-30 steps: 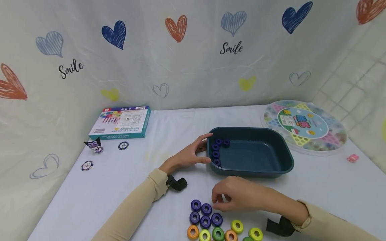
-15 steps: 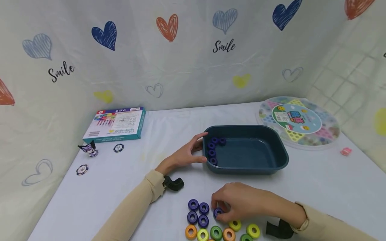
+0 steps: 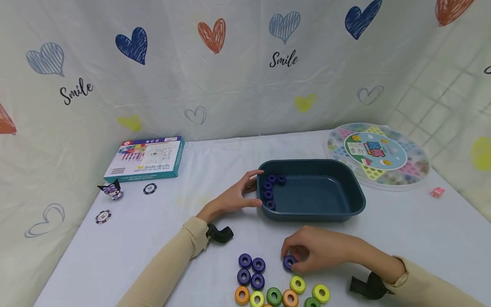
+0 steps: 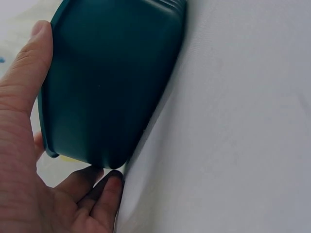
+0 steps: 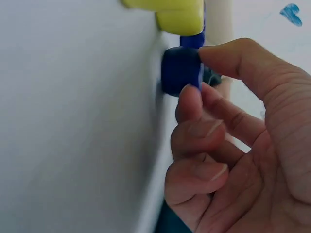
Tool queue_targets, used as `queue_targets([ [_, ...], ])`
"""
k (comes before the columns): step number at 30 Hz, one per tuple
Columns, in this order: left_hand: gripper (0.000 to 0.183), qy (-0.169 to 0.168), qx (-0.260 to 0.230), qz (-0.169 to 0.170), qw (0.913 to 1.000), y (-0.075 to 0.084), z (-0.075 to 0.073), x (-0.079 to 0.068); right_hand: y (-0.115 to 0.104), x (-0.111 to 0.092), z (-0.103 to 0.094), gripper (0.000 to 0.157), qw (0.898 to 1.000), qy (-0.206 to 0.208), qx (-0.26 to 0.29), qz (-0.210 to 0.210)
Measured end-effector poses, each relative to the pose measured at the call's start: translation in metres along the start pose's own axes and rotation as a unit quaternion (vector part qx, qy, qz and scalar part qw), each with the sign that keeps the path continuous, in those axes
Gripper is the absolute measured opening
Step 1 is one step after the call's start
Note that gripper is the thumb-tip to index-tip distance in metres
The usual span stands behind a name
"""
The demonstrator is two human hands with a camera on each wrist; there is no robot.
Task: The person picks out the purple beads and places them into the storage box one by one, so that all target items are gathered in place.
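Observation:
A dark teal basin [image 3: 314,215] stands on the white table. Purple ring beads [image 3: 268,195] lie along its left end. My left hand [image 3: 238,195] holds that left end, thumb at the near corner and fingers toward the far corner. In the left wrist view the thumb [image 4: 29,63] lies along the wall and the other fingers bend at the far side. My right hand [image 3: 322,249] pinches one purple ring bead [image 5: 181,72] between thumb and fingertips, close over the table. More purple beads [image 3: 244,277] sit in a small cluster to its left.
Yellow [image 3: 297,284], green [image 3: 274,296] and orange ring beads [image 3: 242,294] lie at the near edge. A boxed toy set [image 3: 145,160], small figurine [image 3: 113,190] and two round chips [image 3: 150,188] are at left. A round board game [image 3: 377,155] and pink candy-like piece [image 3: 437,192] are at right.
My right hand has taken a purple bead from the cluster and moved it to the right, away from the others. The left hand stays at the basin; the view has shifted slightly.

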State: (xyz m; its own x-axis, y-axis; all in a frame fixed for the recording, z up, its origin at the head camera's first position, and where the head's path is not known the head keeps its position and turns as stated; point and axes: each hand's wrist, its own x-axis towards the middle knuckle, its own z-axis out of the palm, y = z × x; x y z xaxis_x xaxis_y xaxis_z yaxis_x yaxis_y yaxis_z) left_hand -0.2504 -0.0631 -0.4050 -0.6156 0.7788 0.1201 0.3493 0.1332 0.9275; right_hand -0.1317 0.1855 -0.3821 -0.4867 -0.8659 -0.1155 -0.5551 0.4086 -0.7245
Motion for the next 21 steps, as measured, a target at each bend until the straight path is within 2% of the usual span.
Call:
queue_targets([
  [6,0.082,0.01,0.002,-0.013,0.9999,-0.019,0.001,0.003,0.011,-0.011,-0.005,0.017,0.999,-0.001,0.052,0.015],
  [10,0.082,0.017,0.007,-0.006,0.9998,-0.026,0.001,0.005,0.018,-0.018,-0.009,0.018,0.997,0.005,0.069,0.032],
  [16,0.082,0.006,-0.011,0.003,0.9999,-0.011,0.0,0.002,0.027,-0.023,-0.006,0.025,0.995,0.007,0.099,0.026],
  [21,0.08,0.0,-0.01,0.001,0.9999,0.003,0.001,-0.001,0.025,-0.024,-0.007,0.026,0.994,0.01,0.103,0.037],
])
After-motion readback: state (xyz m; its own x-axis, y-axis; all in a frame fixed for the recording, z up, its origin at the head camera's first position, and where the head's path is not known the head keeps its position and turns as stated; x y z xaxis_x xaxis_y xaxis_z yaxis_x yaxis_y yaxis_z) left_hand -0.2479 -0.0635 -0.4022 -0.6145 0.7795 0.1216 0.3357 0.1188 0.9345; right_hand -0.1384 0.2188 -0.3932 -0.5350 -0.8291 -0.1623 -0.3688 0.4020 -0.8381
